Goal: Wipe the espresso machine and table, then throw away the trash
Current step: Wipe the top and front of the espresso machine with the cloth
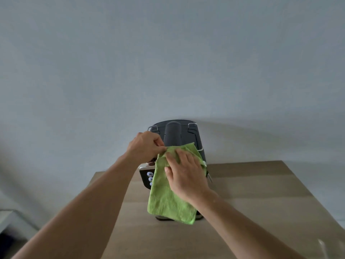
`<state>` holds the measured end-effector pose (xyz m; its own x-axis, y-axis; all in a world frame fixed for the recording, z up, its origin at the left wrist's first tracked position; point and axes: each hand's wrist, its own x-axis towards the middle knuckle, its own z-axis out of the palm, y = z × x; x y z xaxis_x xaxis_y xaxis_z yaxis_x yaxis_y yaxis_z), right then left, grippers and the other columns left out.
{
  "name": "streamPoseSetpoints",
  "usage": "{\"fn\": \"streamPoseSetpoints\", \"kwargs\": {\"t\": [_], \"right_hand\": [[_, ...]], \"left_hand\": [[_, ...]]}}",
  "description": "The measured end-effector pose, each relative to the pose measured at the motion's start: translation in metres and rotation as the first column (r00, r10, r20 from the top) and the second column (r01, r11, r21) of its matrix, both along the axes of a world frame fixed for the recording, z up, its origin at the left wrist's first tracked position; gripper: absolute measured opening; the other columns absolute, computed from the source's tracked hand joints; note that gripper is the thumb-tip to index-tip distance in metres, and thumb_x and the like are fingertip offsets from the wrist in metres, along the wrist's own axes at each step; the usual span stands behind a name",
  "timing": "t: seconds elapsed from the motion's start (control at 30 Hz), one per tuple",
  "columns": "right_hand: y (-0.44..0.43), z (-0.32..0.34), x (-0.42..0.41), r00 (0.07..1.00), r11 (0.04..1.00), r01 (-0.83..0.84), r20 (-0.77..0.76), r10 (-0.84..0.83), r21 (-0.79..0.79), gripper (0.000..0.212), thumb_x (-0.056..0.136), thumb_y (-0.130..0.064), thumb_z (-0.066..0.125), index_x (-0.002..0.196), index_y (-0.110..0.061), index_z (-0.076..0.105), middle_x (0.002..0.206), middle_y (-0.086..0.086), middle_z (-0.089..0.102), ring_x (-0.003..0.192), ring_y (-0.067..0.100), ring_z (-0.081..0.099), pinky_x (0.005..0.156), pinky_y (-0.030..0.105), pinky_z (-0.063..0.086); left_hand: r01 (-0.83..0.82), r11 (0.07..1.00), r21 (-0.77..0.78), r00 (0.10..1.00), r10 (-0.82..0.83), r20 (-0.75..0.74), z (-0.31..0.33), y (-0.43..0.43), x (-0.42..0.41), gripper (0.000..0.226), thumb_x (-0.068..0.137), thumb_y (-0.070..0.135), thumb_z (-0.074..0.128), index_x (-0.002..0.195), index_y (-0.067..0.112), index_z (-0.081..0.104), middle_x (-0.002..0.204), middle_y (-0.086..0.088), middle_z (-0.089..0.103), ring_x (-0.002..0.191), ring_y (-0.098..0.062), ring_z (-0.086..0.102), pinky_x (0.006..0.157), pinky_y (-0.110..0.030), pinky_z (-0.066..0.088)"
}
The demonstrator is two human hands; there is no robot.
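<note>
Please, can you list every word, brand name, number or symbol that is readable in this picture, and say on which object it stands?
No text can be read in this picture.
Round buttons on the espresso machine: any marks on them are too small and blurred to read.
Green cloth: no label shows on it, and it covers much of the machine's front.
Table: no writing shows.

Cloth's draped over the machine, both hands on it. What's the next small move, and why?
Probably rub the right hand, pressing the green cloth, across the espresso machine: it lies flat on the cloth while the left hand pinches its top corner.
</note>
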<state>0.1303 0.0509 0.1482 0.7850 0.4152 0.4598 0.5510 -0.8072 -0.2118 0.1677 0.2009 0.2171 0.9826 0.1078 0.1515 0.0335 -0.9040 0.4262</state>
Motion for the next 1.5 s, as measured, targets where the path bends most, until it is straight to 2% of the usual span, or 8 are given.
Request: {"fn": "streamPoseSetpoints", "kwargs": {"t": [0.1, 0.3, 0.53, 0.7, 0.93, 1.13, 1.33, 1.5], "right_hand": [[0.004, 0.010, 0.001, 0.982, 0.995, -0.018, -0.191, -0.002, -0.100, 0.049, 0.098, -0.041, 0.023, 0.142, -0.019, 0.026, 0.151, 0.016, 0.024, 0.140, 0.030, 0.020, 0.114, 0.040, 0.016], [0.023, 0.027, 0.004, 0.922, 0.978, 0.068, -0.362, -0.138, -0.199, 0.058, 0.099, -0.040, 0.019, 0.149, -0.016, 0.002, 0.156, 0.016, -0.008, 0.144, 0.027, -0.007, 0.115, 0.038, -0.003], [0.045, 0.036, 0.047, 0.819, 0.957, 0.182, -0.503, -0.275, -0.227, 0.062, 0.098, -0.040, 0.019, 0.148, -0.016, -0.009, 0.154, 0.017, -0.017, 0.142, 0.031, -0.014, 0.113, 0.039, -0.009], [0.055, 0.043, 0.092, 0.805, 0.953, 0.187, -0.519, -0.288, -0.239, 0.060, 0.098, -0.037, 0.024, 0.149, -0.019, -0.002, 0.156, 0.013, -0.013, 0.143, 0.029, -0.011, 0.116, 0.043, -0.005], [0.049, 0.043, 0.096, 0.901, 0.911, -0.285, -0.407, 0.149, -0.298, 0.048, 0.099, -0.026, 0.030, 0.147, -0.024, 0.023, 0.156, -0.009, 0.013, 0.144, 0.009, 0.003, 0.115, 0.038, -0.007], [0.048, 0.040, 0.115, 0.856, 0.959, 0.035, -0.486, -0.174, -0.281, 0.057, 0.096, -0.039, 0.027, 0.149, -0.030, 0.009, 0.157, -0.004, -0.011, 0.144, 0.022, -0.012, 0.116, 0.048, -0.003], [0.080, 0.051, 0.115, 0.911, 0.821, -0.350, -0.366, 0.188, -0.451, 0.048, 0.100, -0.033, 0.026, 0.147, -0.024, 0.023, 0.156, -0.008, 0.014, 0.143, 0.010, 0.007, 0.114, 0.047, 0.009], [0.054, 0.043, 0.129, 0.915, 0.910, -0.178, -0.404, 0.012, -0.375, 0.053, 0.098, -0.042, 0.025, 0.148, -0.031, 0.011, 0.158, -0.007, 0.002, 0.144, 0.014, -0.005, 0.115, 0.048, -0.001]], "left_hand": [[0.126, 0.991, 0.050, 0.991, -0.128, 0.046, -0.006, 0.018, 0.007, 0.003, 0.081, 0.036, 0.068, 0.083, 0.037, 0.066, 0.084, 0.016, 0.061, 0.094, -0.015, 0.059, 0.082, -0.033, 0.048], [0.275, 0.944, 0.181, 0.959, -0.256, -0.125, -0.025, 0.064, 0.023, 0.079, 0.088, 0.065, 0.042, 0.151, 0.025, 0.017, 0.159, 0.003, 0.012, 0.144, -0.019, 0.016, 0.115, -0.039, 0.018], [0.431, 0.896, 0.109, 0.894, -0.407, -0.187, -0.028, 0.090, 0.039, 0.140, 0.042, 0.102, 0.016, 0.152, 0.017, -0.005, 0.159, 0.004, -0.009, 0.146, -0.012, 0.002, 0.117, -0.031, 0.008], [0.459, 0.884, 0.092, 0.874, -0.431, -0.226, -0.030, 0.099, 0.055, 0.147, 0.036, 0.104, 0.024, 0.151, 0.019, -0.010, 0.159, 0.004, -0.012, 0.146, -0.013, 0.001, 0.118, -0.033, 0.008], [0.477, 0.875, 0.081, 0.864, -0.449, -0.226, -0.032, 0.100, 0.064, 0.151, 0.034, 0.103, 0.036, 0.151, 0.020, -0.012, 0.158, 0.006, -0.013, 0.146, -0.010, -0.002, 0.119, -0.032, 0.007], [0.473, 0.876, 0.092, 0.864, -0.440, -0.246, -0.028, 0.099, 0.062, 0.155, 0.028, 0.104, 0.032, 0.151, 0.020, -0.012, 0.158, 0.007, -0.014, 0.145, -0.009, -0.003, 0.118, -0.029, 0.005], [0.477, 0.872, 0.111, 0.860, -0.438, -0.262, -0.024, 0.098, 0.060, 0.157, 0.026, 0.105, 0.030, 0.151, 0.018, -0.012, 0.158, 0.006, -0.012, 0.145, -0.007, -0.003, 0.118, -0.031, 0.006], [0.476, 0.870, 0.130, 0.858, -0.426, -0.288, -0.020, 0.097, 0.060, 0.154, 0.028, 0.104, 0.032, 0.151, 0.022, -0.011, 0.158, 0.009, -0.012, 0.145, -0.006, -0.004, 0.119, -0.035, 0.004]]}}
